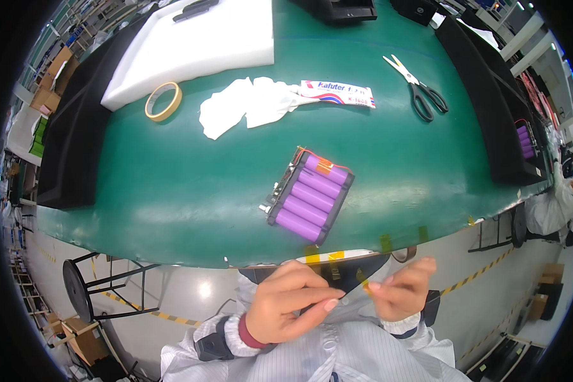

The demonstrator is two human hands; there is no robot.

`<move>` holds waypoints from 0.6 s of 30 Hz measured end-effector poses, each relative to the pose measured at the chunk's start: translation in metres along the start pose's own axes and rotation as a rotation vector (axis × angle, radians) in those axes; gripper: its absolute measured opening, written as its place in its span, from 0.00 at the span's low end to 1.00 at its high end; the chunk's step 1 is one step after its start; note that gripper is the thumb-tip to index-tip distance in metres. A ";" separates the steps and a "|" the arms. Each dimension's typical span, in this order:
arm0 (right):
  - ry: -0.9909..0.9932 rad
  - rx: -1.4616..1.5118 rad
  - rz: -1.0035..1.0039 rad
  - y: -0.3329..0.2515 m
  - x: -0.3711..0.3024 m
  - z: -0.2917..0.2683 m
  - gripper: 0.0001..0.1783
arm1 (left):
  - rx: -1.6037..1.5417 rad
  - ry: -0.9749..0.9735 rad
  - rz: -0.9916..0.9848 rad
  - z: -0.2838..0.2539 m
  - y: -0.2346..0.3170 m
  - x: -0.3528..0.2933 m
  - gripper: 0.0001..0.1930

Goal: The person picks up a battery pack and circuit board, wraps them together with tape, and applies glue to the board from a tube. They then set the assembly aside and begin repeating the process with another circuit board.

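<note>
In front of my body, just off the table's near edge, are both hands. My right hand [402, 288] pinches a small strip of amber tape [363, 279] between thumb and fingertips. My left hand [293, 300] is beside it, fingers stretched toward the strip, thumb a little apart from the index finger; I see nothing held there. Beyond them on the green table lies a battery pack [307, 198] of several purple cells in a black frame. A circuit board runs along its left side, with a red wire and an amber tape patch at the far end.
Short amber tape pieces [386, 242] stick to the near edge of the green table [172, 204]. Farther back lie a tape roll [163, 102], crumpled white tissue [270, 102], a glue tube [339, 93], scissors [420, 89] and white foam [204, 44]. Black foam trays [76, 134] flank both sides.
</note>
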State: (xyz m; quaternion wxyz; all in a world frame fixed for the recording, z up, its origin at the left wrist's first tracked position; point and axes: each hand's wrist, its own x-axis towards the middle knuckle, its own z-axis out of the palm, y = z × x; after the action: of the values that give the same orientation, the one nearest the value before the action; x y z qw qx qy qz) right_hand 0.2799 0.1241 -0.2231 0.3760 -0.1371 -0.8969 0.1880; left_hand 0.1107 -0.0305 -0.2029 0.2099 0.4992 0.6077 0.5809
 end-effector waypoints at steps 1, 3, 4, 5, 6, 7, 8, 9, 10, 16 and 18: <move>0.001 0.001 -0.003 -0.002 -0.001 0.003 0.17 | 0.002 0.003 0.002 0.002 0.006 0.002 0.09; 0.046 -0.082 -0.153 -0.005 -0.001 0.008 0.17 | -0.125 -0.007 -0.238 0.005 0.014 0.005 0.07; 0.025 -0.078 -0.162 -0.009 0.001 0.009 0.17 | -0.159 0.009 -0.253 0.007 0.012 0.004 0.06; 0.026 -0.075 -0.165 -0.010 0.001 0.011 0.17 | -0.157 0.012 -0.253 0.007 0.013 0.002 0.06; 0.025 -0.072 -0.209 -0.010 0.002 0.013 0.18 | -0.221 0.031 -0.331 0.007 0.014 0.001 0.05; 0.023 -0.072 -0.251 -0.011 0.002 0.014 0.19 | -0.287 0.047 -0.409 0.008 0.014 -0.001 0.04; 0.023 -0.073 -0.253 -0.012 0.002 0.015 0.19 | -0.288 0.048 -0.407 0.009 0.013 -0.002 0.04; 0.015 -0.080 -0.260 -0.013 0.002 0.015 0.19 | -0.290 0.077 -0.399 0.011 0.012 -0.003 0.04; 0.008 -0.087 -0.268 -0.014 0.002 0.015 0.18 | -0.292 0.106 -0.391 0.012 0.011 -0.003 0.03; -0.118 0.025 -0.140 -0.023 0.016 0.014 0.19 | -0.119 0.367 -0.314 0.011 0.011 0.003 0.02; -0.159 0.177 0.038 -0.021 0.032 0.006 0.18 | -0.028 0.350 -0.308 0.004 0.014 0.004 0.03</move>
State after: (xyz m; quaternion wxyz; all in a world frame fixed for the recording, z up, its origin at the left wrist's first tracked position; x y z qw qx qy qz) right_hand 0.2511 0.1166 -0.1981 0.3108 -0.1048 -0.9011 0.2836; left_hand 0.1175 -0.0274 -0.1902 0.1946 0.2891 0.6956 0.6282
